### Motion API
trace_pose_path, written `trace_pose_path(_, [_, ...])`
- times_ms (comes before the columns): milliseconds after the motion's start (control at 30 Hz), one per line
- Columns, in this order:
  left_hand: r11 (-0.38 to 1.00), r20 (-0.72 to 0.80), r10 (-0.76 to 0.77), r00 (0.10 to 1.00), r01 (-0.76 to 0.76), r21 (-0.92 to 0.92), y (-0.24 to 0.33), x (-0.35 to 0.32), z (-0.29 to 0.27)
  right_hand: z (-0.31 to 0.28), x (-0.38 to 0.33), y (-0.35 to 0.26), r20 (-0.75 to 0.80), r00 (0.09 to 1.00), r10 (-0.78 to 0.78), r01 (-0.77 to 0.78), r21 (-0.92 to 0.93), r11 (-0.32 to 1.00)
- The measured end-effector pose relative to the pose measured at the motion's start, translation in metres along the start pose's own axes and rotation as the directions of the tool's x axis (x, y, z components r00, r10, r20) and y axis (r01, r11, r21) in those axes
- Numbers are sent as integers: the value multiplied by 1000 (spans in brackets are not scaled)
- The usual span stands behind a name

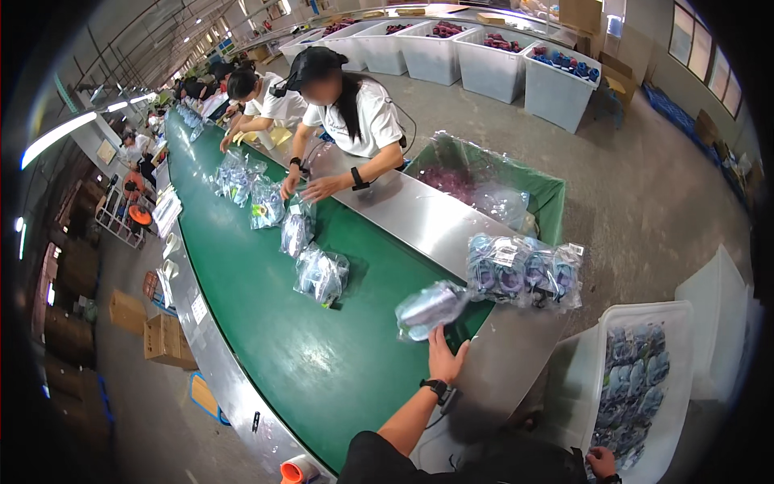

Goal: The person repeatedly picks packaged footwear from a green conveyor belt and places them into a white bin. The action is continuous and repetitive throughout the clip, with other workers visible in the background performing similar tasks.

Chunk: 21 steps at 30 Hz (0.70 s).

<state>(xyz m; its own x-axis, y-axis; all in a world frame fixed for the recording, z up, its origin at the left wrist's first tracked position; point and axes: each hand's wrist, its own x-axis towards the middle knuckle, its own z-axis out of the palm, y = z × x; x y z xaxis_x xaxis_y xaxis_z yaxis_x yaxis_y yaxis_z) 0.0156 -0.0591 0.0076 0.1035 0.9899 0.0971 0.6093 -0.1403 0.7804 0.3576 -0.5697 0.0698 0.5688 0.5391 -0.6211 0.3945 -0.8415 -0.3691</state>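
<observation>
My left hand (445, 356) is open, its thumb held apart. Its fingertips meet the near edge of a clear plastic bag (431, 310) with pale lilac-blue contents, perhaps footwear. That bag lies at the near right end of the green conveyor belt (298, 347). Right beside it, several packed clear bags (524, 270) with blue and purple contents sit in a row on the metal edge. My right hand (601, 462) is low at the right, its fingers curled, and nothing shows in them. It is next to a white bin (684, 355) filled with similar bags.
Several more bags (321, 274) lie along the belt. Across it, a co-worker (355, 121) handles one, with others farther up. A green-lined container (548, 198) stands behind the metal ledge. White bins (556, 101) line the back. An orange-and-white roll (298, 469) sits at the near edge.
</observation>
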Motion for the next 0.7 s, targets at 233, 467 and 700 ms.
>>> trace_pose_path(233, [97,456,-536,711,588,-803,6,-17,24,29,1,61,58,998,-32,30,31,999])
trace_pose_path(467, [-211,392,-615,684,337,-918,-9,-6,7,34,8,61,3,1000,8,-8,234,972])
trace_pose_path(700, [-173,439,-411,799,405,-898,16,-10,-33,4,31,16,-180,965,-191,225,194,955])
